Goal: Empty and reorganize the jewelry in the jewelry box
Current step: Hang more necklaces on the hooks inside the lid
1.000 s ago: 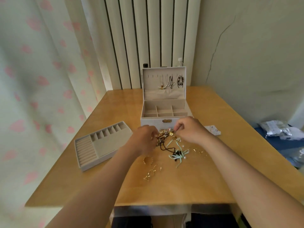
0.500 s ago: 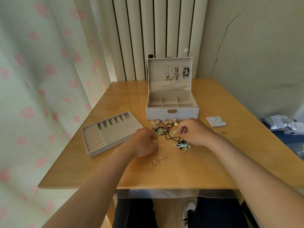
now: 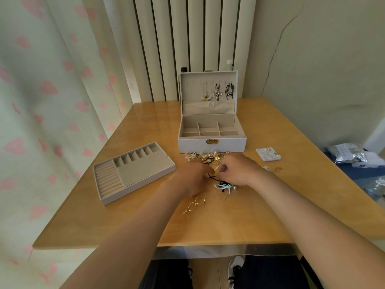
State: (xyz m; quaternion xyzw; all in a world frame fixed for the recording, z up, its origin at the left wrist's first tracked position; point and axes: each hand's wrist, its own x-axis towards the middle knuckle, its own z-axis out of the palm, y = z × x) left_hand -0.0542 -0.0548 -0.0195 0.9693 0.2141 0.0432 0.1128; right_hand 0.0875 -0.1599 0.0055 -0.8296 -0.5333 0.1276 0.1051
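The jewelry box is pale grey with beige lining and a gold clasp (the tray left of it matches). The table under it is honey-yellow, the ribbon before it mint green, the curtain left of it cream with pink hearts.

**Soft daylight from the left, one smeared hand**

Even, fairly bright daylight filters through the curtain on the left of the frame. It lays a pale sheen on the table towards its upper left corner. Shadows are faint and soft-edged, lying just under the forearms and beside the jewelry box. Below the table, at bottom centre, the picture goes dark. The left hand is motion-blurred. The right hand is sharper, though the tangle of jewelry by it reads mushy. Wide-angle bending curves the table edges and stretches the corners.
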